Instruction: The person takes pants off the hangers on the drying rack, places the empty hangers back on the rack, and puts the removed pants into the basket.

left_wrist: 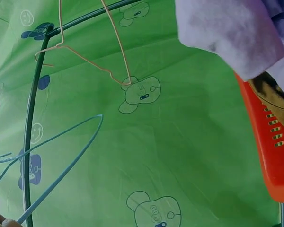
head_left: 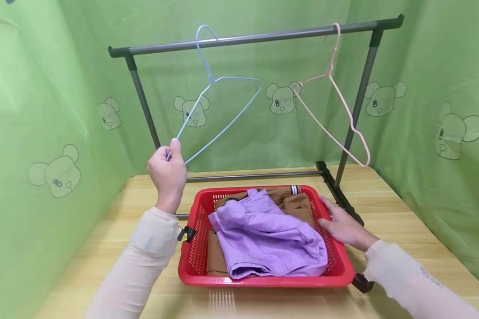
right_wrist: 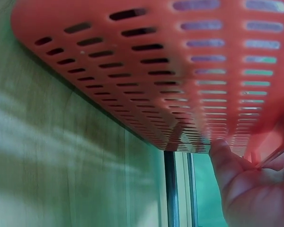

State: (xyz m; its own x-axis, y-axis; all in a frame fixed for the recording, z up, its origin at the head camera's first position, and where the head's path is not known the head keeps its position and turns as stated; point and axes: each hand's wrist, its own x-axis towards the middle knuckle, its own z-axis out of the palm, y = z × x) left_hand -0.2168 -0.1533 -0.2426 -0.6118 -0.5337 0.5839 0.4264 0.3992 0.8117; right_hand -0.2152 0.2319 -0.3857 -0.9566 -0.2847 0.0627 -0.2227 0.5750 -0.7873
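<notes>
A light blue wire hanger (head_left: 227, 126) hooks over the rack's top bar, and my left hand (head_left: 167, 173) grips its lower left corner. That corner is hidden in the fist. In the left wrist view the hanger (left_wrist: 68, 165) runs down to the fingers at the lower left edge. My right hand (head_left: 343, 226) holds the right rim of a red plastic basket (head_left: 265, 281); in the right wrist view a fingertip meets the slotted wall (right_wrist: 132, 87) under the rim. Crumpled purple clothing (head_left: 271, 235) lies in the basket, over folded brown clothing (head_left: 299, 206).
A pink hanger (head_left: 347, 104) hangs at the right of the grey metal rack (head_left: 255, 38), which stands behind the basket. The rack's black foot (head_left: 339, 195) lies on the wooden table (head_left: 387, 199). Green bear-print curtain (head_left: 239, 133) encloses the back and sides.
</notes>
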